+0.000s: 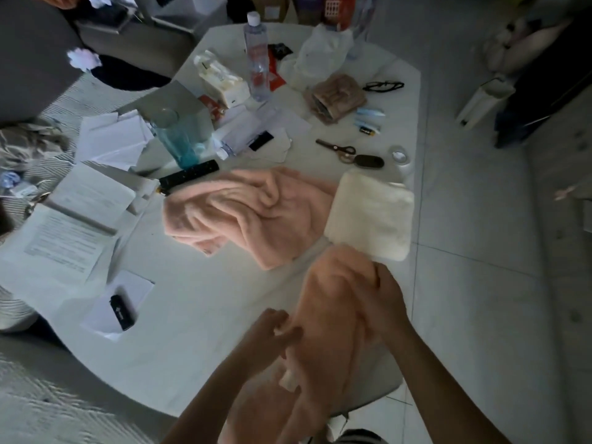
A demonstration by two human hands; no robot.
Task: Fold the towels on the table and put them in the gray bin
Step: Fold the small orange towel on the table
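An orange-pink towel [326, 318] hangs bunched above the near right edge of the white table [179, 341]. My right hand [382, 302] grips its upper part. My left hand [272, 334] pinches its left edge lower down. A second pink towel [253, 213] lies crumpled on the table's middle. A folded cream towel [373, 213] lies flat to its right, near the table's edge. No gray bin is clearly seen.
Papers [70, 232], a black remote [189, 177], a blue glass [176, 139], a water bottle [258, 56], scissors [336, 149], a tissue box [221, 78] and a black lighter [121, 312] crowd the table's left and far parts. Tiled floor [480, 251] lies right.
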